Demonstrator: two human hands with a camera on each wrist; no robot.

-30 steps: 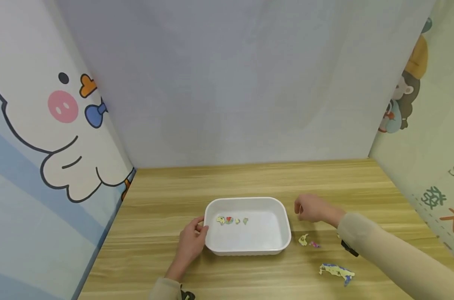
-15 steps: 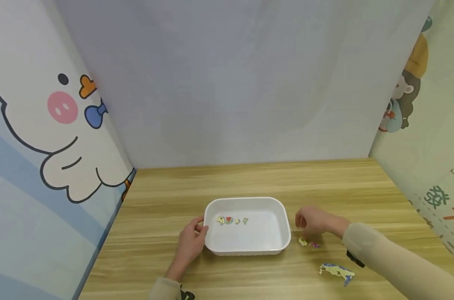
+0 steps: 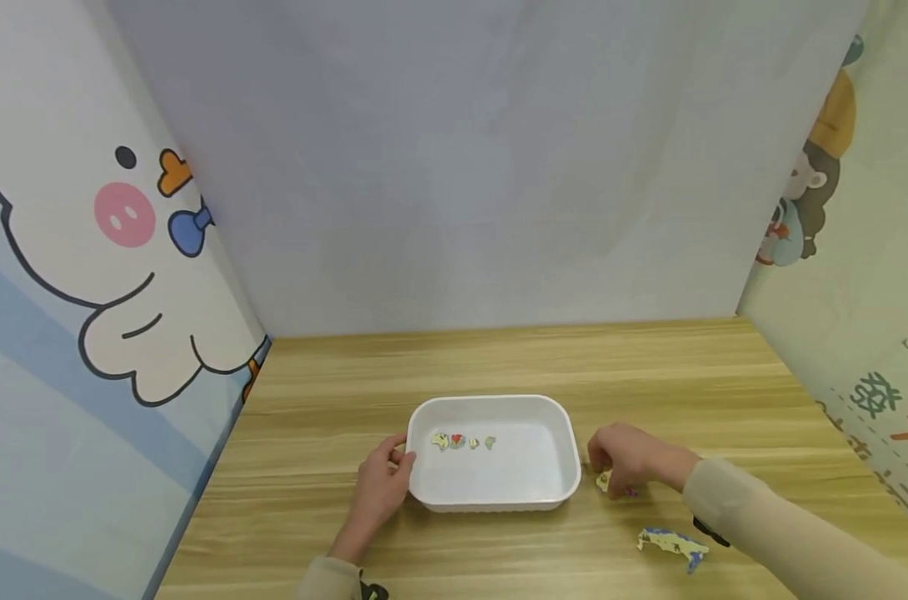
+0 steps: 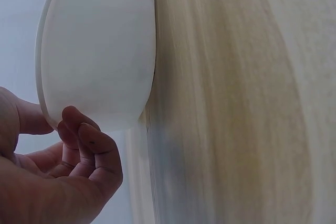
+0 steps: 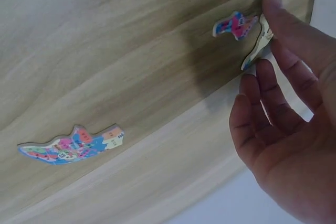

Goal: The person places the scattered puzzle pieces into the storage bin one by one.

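Note:
A white plastic tray [image 3: 499, 507] stands on the wooden table. My left hand [image 3: 382, 479] pinches its left rim, thumb over the edge and fingers curled against the outer wall in the left wrist view. Right of the tray, my right hand [image 3: 630, 457] reaches down with thumb and fingers around a pale yellow puzzle piece [image 5: 259, 40], the tips right at its edges. A small pink and blue puzzle piece [image 5: 236, 25] lies beside it, mostly hidden by the hand in the head view. Nearer the front is a longer, multicoloured puzzle piece [image 5: 73, 145].
Several small pieces, one with a red patch [image 3: 457, 441], lie in a row inside the tray. The wooden table [image 3: 334, 375] ends at a pale curtain [image 3: 454, 208] behind. Cartoon-printed cloths hang at left and right.
My right hand has come down and toward me from beside the tray, onto the pale yellow puzzle piece. My left hand and the tray have stayed put.

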